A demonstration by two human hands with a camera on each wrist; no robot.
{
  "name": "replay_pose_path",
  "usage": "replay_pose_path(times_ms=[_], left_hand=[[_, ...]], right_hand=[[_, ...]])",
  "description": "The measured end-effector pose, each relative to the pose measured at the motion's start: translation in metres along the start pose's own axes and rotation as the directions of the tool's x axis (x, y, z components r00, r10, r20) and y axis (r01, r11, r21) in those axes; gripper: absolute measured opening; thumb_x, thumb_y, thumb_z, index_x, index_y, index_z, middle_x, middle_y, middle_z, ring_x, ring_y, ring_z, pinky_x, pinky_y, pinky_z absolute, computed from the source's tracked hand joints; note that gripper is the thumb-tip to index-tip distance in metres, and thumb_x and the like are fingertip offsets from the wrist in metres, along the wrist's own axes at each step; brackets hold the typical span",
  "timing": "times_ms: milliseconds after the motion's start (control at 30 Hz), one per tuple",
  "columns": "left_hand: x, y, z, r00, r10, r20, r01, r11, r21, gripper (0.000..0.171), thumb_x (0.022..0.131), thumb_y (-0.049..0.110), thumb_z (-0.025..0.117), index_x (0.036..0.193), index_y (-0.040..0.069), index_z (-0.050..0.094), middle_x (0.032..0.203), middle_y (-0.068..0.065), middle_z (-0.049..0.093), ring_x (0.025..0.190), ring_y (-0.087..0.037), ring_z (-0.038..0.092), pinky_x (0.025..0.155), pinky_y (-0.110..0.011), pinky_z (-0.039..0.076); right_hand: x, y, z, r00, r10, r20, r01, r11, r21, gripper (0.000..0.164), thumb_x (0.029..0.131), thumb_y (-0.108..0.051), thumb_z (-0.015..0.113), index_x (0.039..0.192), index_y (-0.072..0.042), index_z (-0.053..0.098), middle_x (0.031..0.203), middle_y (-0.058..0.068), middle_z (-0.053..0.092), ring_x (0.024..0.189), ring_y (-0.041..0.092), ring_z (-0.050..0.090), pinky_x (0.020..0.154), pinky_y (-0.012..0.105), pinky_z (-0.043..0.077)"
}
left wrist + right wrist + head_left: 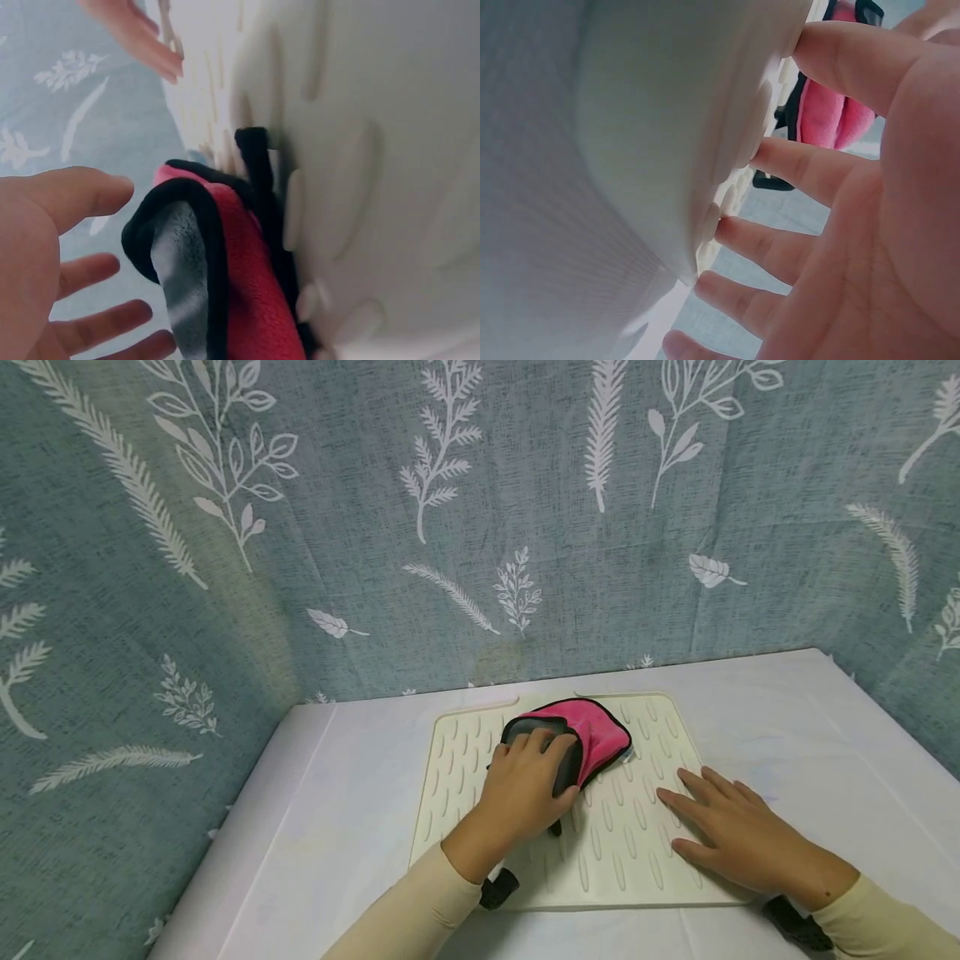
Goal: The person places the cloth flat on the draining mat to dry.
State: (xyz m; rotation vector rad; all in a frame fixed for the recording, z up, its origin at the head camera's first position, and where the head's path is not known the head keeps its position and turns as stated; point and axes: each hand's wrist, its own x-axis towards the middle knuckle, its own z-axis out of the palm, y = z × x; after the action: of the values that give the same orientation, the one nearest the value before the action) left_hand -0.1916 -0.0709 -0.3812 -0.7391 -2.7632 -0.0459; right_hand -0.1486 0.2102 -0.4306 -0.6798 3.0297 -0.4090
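Note:
A folded pink and grey plush cloth (pixel 597 731) with black edging lies on a cream ribbed mat (pixel 633 860), towards its far side. Over the grey part of the cloth is my left hand (pixel 525 785), palm down. In the left wrist view its fingers are spread and loosely extended beside the cloth (pixel 259 277), not gripping it; whether the fingertips touch it I cannot tell. My right hand (pixel 731 835) lies at the mat's right edge, fingers spread and fairly straight. In the right wrist view, its fingertips (pixel 724 229) appear to touch the mat's raised ribs.
The mat sits on a white-covered table (pixel 337 793). A grey-green curtain (pixel 480 552) with white leaf prints hangs behind and at the sides. Black straps (pixel 498 889) are around both wrists. A black strip (pixel 259 161) shows beside the cloth in the left wrist view.

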Motion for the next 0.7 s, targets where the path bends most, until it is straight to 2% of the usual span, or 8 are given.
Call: replay_pose_path(times_ms=[167, 300, 500, 700], left_hand=[[-0.008, -0.001, 0.001, 0.999, 0.017, -0.041, -0.015, 0.999, 0.044, 0.051, 0.082, 0.051, 0.078, 0.122, 0.024, 0.061, 0.123, -0.002, 0.062, 0.114, -0.023, 0.062, 0.084, -0.046, 0.053], [-0.011, -0.002, 0.002, 0.999, 0.032, -0.035, -0.03, 0.998, 0.057, 0.047, 0.079, 0.051, 0.081, 0.114, 0.023, 0.064, 0.117, -0.002, 0.062, 0.109, -0.022, 0.062, 0.079, -0.043, 0.052], [-0.012, -0.003, 0.007, 0.999, 0.053, 0.006, -0.053, 0.996, 0.074, 0.042, 0.079, 0.051, 0.081, 0.108, 0.024, 0.067, 0.107, -0.001, 0.061, 0.099, -0.022, 0.063, 0.077, -0.042, 0.052], [-0.01, -0.001, 0.013, 0.998, 0.057, -0.001, -0.056, 0.993, 0.105, 0.041, 0.079, 0.053, 0.08, 0.104, 0.023, 0.068, 0.1, 0.001, 0.061, 0.09, -0.02, 0.065, 0.074, -0.041, 0.053]], right_hand=[[0.0, 0.0, 0.001, 1.0, -0.007, -0.001, 0.007, 1.0, -0.003, 0.064, 0.09, -0.047, 0.069, 0.145, -0.018, 0.053, 0.152, 0.023, 0.044, 0.139, 0.053, 0.036, 0.102, 0.074, 0.031], [-0.001, 0.001, 0.001, 1.0, -0.008, -0.006, 0.008, 1.0, 0.0, 0.064, 0.09, -0.047, 0.069, 0.144, -0.018, 0.053, 0.152, 0.024, 0.044, 0.139, 0.053, 0.036, 0.102, 0.074, 0.03], [-0.001, 0.002, 0.001, 1.0, -0.012, -0.013, 0.012, 1.0, -0.005, 0.064, 0.09, -0.047, 0.069, 0.144, -0.017, 0.054, 0.151, 0.024, 0.044, 0.138, 0.054, 0.037, 0.102, 0.074, 0.031], [0.0, 0.001, 0.001, 1.0, -0.008, -0.009, 0.007, 1.0, -0.019, 0.064, 0.089, -0.047, 0.07, 0.144, -0.017, 0.054, 0.151, 0.024, 0.045, 0.138, 0.054, 0.037, 0.101, 0.073, 0.032]])
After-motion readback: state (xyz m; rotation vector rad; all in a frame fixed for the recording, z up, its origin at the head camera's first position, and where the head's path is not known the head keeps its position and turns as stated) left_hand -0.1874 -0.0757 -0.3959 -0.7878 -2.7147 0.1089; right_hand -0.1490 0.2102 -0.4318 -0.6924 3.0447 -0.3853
